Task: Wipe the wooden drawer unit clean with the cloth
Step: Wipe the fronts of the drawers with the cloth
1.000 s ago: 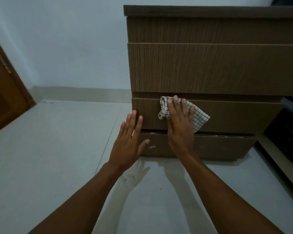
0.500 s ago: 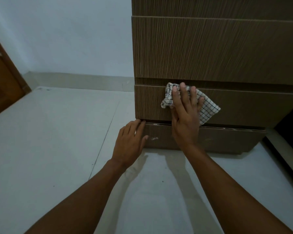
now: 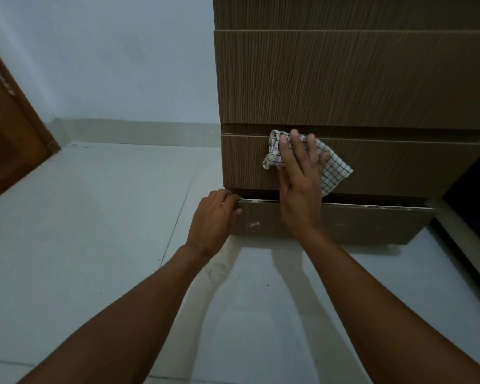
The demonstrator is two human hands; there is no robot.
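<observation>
The wooden drawer unit [image 3: 344, 79] fills the upper right, its brown fronts stacked one above another. My right hand [image 3: 299, 178] lies flat on a white checked cloth [image 3: 336, 170], pressing it against the second-lowest drawer front [image 3: 399, 167]. My left hand [image 3: 214, 217] has its fingers curled over the top left corner of the lowest drawer front [image 3: 344, 225], which stands out a little from the unit. Part of the cloth is hidden under my right palm.
Pale tiled floor [image 3: 94, 231] spreads to the left and below. A white wall with a low skirting [image 3: 136, 131] runs behind. A brown wooden door [image 3: 9, 139] stands at the far left. Something dark [image 3: 471, 195] sits to the right of the unit.
My left hand dropped from being open against the drawer fronts to hooking its fingers on the lowest drawer's top edge. The view moved closer and lower. My right hand stays on the cloth.
</observation>
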